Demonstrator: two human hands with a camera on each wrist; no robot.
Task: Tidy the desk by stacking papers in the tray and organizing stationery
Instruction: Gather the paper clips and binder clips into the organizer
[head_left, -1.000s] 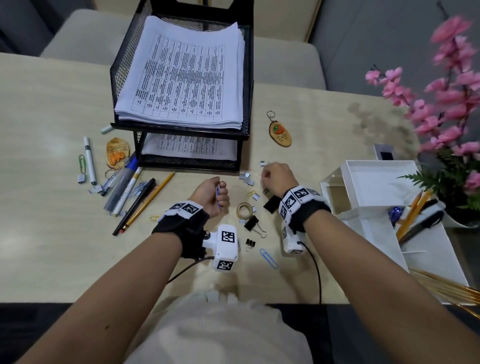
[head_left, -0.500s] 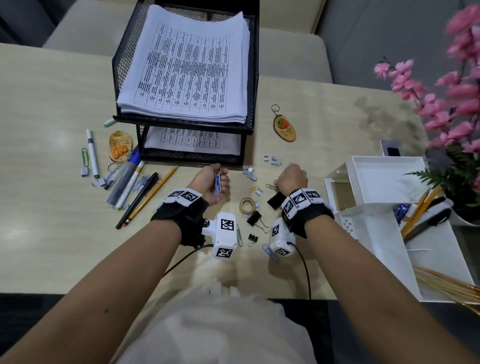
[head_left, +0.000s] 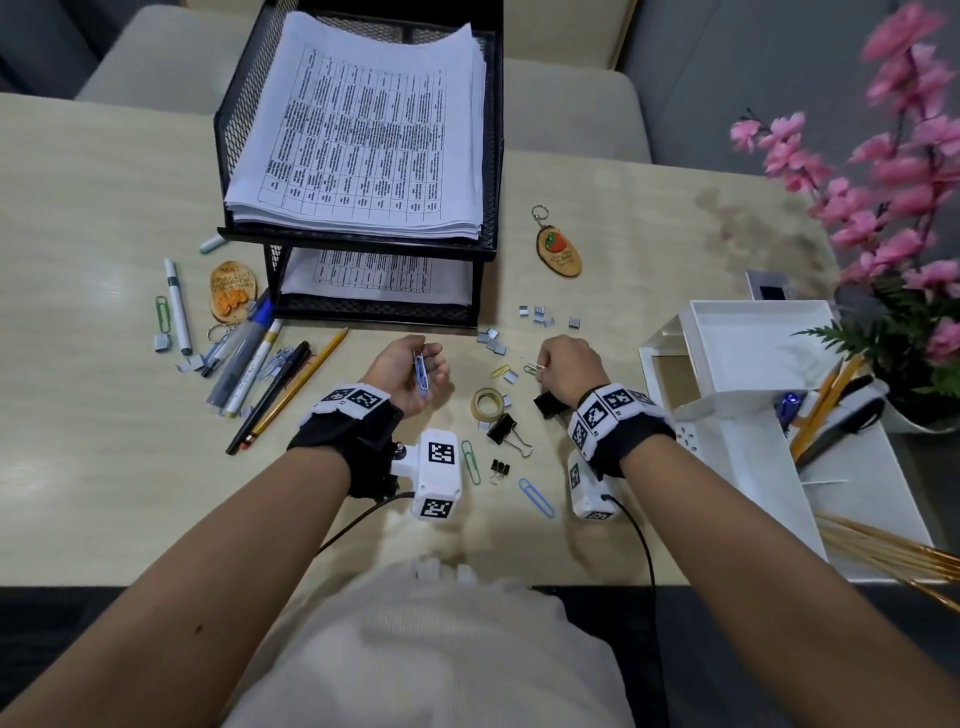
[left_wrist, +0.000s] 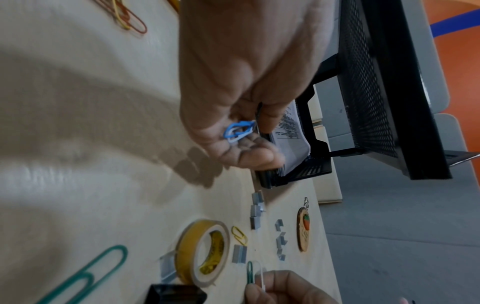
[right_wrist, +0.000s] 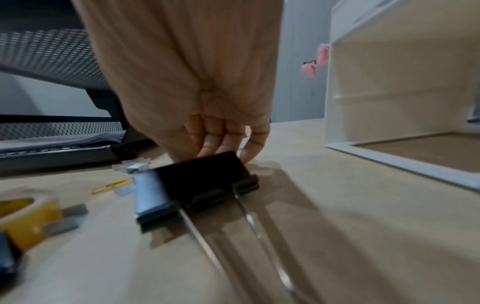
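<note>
My left hand (head_left: 415, 364) is turned palm up in front of the black mesh tray (head_left: 358, 244) and holds blue paper clips (left_wrist: 239, 130) in its curled fingers. My right hand (head_left: 543, 366) is knuckles up on the desk to the right, and pinches a green paper clip (left_wrist: 249, 271) together with a white one. A stack of printed papers (head_left: 363, 135) lies in the tray's top tier, with more sheets in the lower tier. A large black binder clip (right_wrist: 205, 176) lies just behind the right hand's fingers.
A tape roll (head_left: 487, 404), binder clips (head_left: 501, 428), loose paper clips (head_left: 535, 496) and staple strips (head_left: 491, 340) lie between my hands. Pens and pencils (head_left: 249, 364) lie at the left. A white organizer (head_left: 753, 364) and pink flowers (head_left: 883, 171) stand at the right. A keychain (head_left: 558, 249) lies beside the tray.
My left hand has turned palm up, so the blue clips in it show. My right hand has drawn back from the staple strips and now pinches clips near the yellow paper clip.
</note>
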